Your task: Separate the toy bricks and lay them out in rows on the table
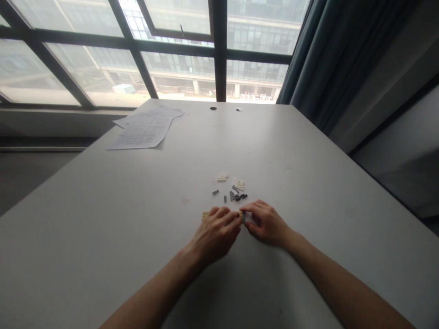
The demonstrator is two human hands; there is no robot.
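- Left hand (217, 230): near part of the white table (308, 173), fingers bent over a pale yellow piece (205, 215). Thumb hidden; cannot tell whether it pinches or only presses.
- Pale yellow piece: mostly covered by that hand. One end shows at left, a small bit at right between the hands.
- Right hand (269, 222): just right of the left. Thumb and forefinger pinch a blue-grey piece (243, 218) at the right end of the yellow; cannot tell if the two are joined.
- Just beyond the hands, small loose parts: black pieces (241, 197) near the right fingers; a grey piece (215, 192) farther left; a short grey piece (225, 198) between.
- Farther off: white pieces (222, 177) at left, cream pieces (240, 185) at right.
- Far left of table: overlapping printed papers (144, 130).
- Beyond the far edge: dark-framed window (220, 50); dark curtain (318, 59) at right.
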